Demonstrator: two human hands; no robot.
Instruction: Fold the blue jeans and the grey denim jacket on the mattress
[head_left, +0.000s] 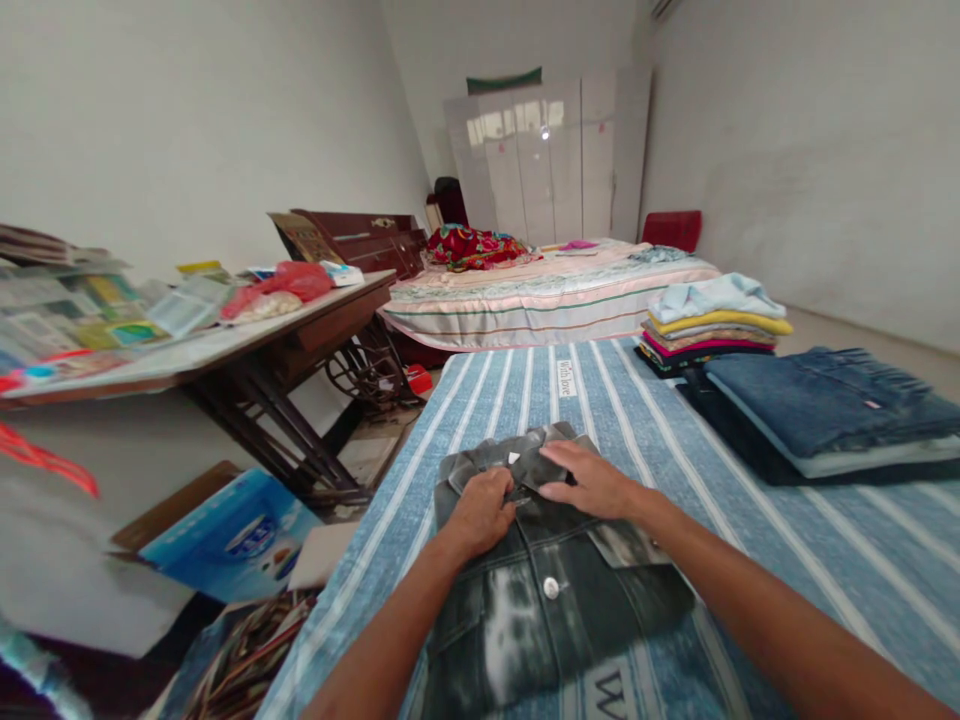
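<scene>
A dark grey denim jacket [540, 600] lies folded on the blue striped bedsheet [750, 500] right in front of me, collar at the far end. My left hand [480, 512] rests on the jacket near the collar with its fingers curled, pinching the fabric. My right hand [592, 480] lies flat on the collar area, fingers stretched out and pressing down. Both forearms reach in from the bottom edge.
Folded jeans [825, 410] and a stack of coloured folded shirts [712, 325] sit on the sheet at the right. A cluttered wooden table [247, 340] stands at the left, cardboard and a blue box [240, 530] below it. A second bed [540, 290] and white wardrobe [547, 160] lie beyond.
</scene>
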